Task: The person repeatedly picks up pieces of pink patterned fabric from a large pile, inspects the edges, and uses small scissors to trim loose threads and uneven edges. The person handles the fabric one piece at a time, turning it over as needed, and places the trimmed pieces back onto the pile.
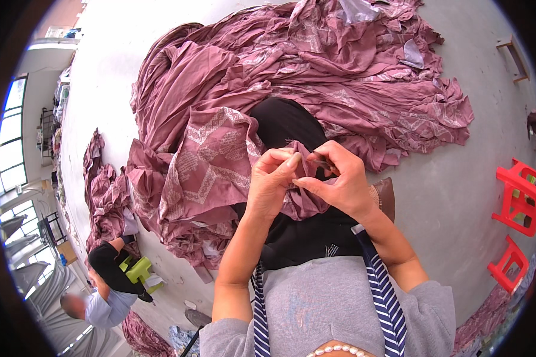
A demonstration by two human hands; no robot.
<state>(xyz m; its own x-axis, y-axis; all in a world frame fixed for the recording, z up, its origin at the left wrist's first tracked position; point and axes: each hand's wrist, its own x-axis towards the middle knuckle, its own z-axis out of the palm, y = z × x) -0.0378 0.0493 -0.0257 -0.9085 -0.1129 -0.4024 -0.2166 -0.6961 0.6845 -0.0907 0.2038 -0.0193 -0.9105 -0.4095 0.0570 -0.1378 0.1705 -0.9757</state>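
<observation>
From here I see dusty-pink, white-patterned woven cloth [214,163] bunched over the black-trousered lap [298,244]. The left hand's [269,183] grip pinches its edge — what the right hand's [348,181] grasps, I can't tell. It should handle soft, limp; I'd hold close to the edge.

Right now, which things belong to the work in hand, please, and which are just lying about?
In the work:
mauve patterned cloth at left fingers
small, unclear dark item in right fingers

Lying about:
two red stools
wooden piece, upper right
</observation>
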